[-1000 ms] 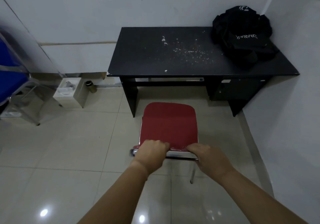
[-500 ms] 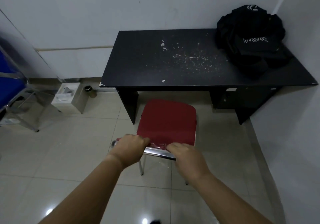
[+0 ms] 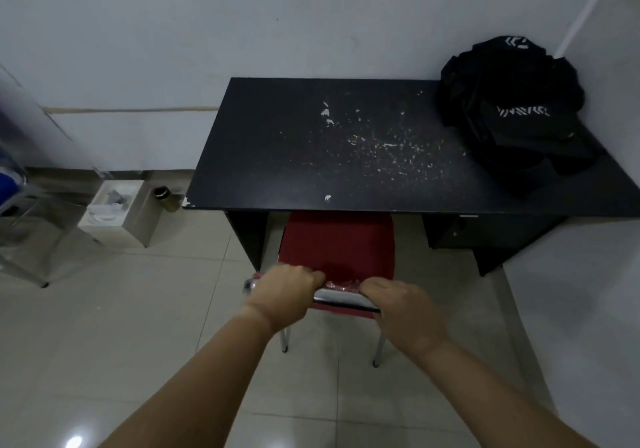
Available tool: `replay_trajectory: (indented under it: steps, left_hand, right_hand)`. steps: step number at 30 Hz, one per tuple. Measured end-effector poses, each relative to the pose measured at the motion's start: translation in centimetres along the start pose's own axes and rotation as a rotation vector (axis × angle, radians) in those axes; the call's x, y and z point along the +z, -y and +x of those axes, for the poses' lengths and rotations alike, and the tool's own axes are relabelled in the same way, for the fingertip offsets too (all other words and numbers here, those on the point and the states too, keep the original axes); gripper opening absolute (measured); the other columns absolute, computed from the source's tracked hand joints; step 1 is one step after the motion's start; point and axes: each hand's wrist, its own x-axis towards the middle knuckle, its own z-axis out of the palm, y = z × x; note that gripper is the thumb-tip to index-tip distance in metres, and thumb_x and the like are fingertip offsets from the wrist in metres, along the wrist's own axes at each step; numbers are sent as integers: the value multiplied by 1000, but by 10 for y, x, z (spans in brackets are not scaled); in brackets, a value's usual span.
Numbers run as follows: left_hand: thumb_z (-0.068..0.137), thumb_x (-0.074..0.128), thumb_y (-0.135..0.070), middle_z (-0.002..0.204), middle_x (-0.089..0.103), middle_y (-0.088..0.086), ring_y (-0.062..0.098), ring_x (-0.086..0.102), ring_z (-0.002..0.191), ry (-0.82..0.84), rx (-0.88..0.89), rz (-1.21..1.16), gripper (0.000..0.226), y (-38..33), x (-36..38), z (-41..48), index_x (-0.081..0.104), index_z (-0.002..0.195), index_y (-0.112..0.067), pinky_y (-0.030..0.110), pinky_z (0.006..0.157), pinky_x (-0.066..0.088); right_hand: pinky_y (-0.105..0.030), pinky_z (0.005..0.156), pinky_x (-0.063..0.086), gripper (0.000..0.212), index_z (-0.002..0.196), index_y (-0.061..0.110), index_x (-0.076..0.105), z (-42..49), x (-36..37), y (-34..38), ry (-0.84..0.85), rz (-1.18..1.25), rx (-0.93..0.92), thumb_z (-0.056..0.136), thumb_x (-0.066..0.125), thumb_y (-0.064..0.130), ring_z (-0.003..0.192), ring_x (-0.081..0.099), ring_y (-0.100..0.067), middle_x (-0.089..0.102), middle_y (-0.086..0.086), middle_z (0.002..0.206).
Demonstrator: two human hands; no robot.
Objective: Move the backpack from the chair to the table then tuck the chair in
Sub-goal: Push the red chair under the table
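Black fabric slumps in a heap where the backpack sits on the far right corner of the table, pressed up near the white wall, with pale lettering showing on its front. Its dark tabletop is scuffed, with white flecks scattered across the middle. Below the near edge, the red chair stands with the front of its seat just under the tabletop, between the table's left leg panel and the drawer unit on the right; its two rear metal legs rest on the tiled floor. The left hand is curled tight over the left end of the chair's chrome back rail, and the right hand is wrapped over the right end of the same rail, both forearms reaching forward. Off to the left, a small white bin sits on the floor by the wall, with a dark bottle just beside it.
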Motion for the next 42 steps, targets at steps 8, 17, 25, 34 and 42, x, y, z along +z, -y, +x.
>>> replay_trajectory:
  steps: [8,17,25,34,42]
  left_hand:
    - [82,51,-9,99,70,1,27,68,83,-13,47,-8,29,69,-1,45,58,107,-22,34,67,46]
    - [79,54,-3,84,68,2,26,65,71,-74,35,-23,22,66,-11,113,58,93,-19,33,60,43]
    - [80,54,-2,83,69,3,28,66,73,-157,15,-40,22,42,-22,164,58,94,-19,30,67,32]
    - [78,58,-9,84,71,-1,24,65,70,-179,109,-37,24,44,-16,172,61,97,-22,29,63,37]
    - [80,63,-31,82,70,-5,18,63,65,-174,90,-107,17,47,-15,179,63,97,-28,30,62,53]
  right_hand:
    - [-37,50,46,20,88,24,61,66,12,3,-46,-12,-6,70,55,15,62,60,-22,64,6,82]
    - [-35,54,50,30,94,21,64,112,2,-73,22,-57,-29,72,78,6,68,63,-21,68,5,91]
    - [-31,47,44,24,83,17,64,135,-20,-130,-38,-167,-79,70,81,5,58,60,-23,67,0,83]
    - [-31,56,44,31,90,19,64,130,-19,-130,-34,-156,26,67,81,5,69,62,-22,67,4,89]
    - [-30,48,46,28,81,17,62,144,-28,-148,-10,-88,-172,69,86,21,57,60,-23,64,0,72]
